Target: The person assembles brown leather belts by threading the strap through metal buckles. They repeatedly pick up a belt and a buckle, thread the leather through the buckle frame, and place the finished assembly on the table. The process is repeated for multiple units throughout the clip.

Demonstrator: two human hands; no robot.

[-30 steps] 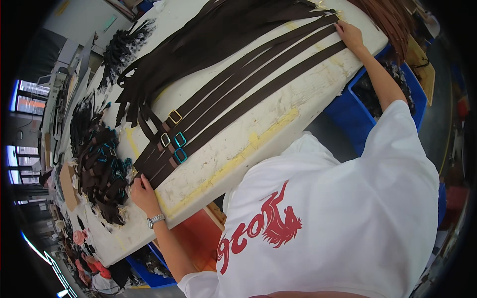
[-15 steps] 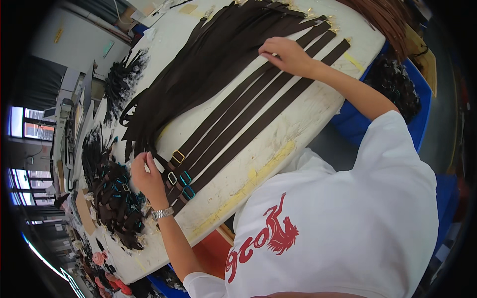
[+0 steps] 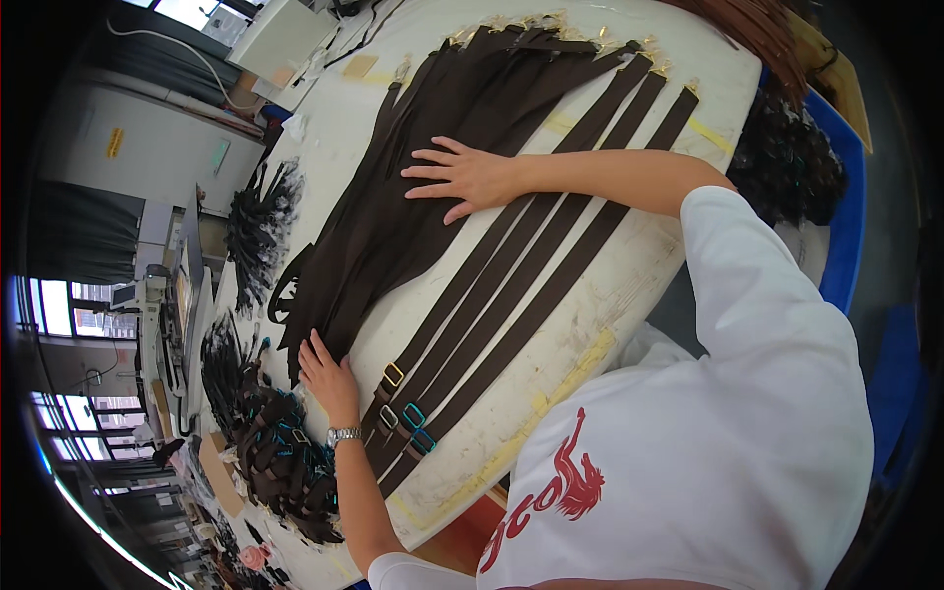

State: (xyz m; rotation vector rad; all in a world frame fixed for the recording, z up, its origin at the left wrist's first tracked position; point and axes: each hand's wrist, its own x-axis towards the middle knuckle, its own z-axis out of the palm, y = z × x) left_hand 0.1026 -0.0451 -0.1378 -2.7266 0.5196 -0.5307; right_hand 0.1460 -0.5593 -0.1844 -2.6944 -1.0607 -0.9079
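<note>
A thick pile of dark brown straps [image 3: 393, 226] fans out over the white table. My right hand [image 3: 462, 180] lies flat on the middle of this pile with its fingers spread. At the pile's near left end my left hand [image 3: 329, 379] touches the strap ends, fingers stretched out. Between the pile and my body, several single straps [image 3: 521, 285] lie side by side. Their left ends carry buckles: a gold-coloured one [image 3: 393, 375], a silver one [image 3: 388, 416] and blue-edged ones [image 3: 414, 416]. Neither hand is gripping anything.
A heap of buckled straps [image 3: 280, 457] sits left of my left wrist, and a bundle of black strips [image 3: 264, 231] lies at the far left table edge. Brown cords [image 3: 752, 39] are at the far right. A blue bin [image 3: 841, 236] with dark pieces stands beside the table.
My right hand has moved left from above the single straps onto the pile, its fingers spreading. My left hand has opened from a pinch onto the pile's end. The view has shifted.
</note>
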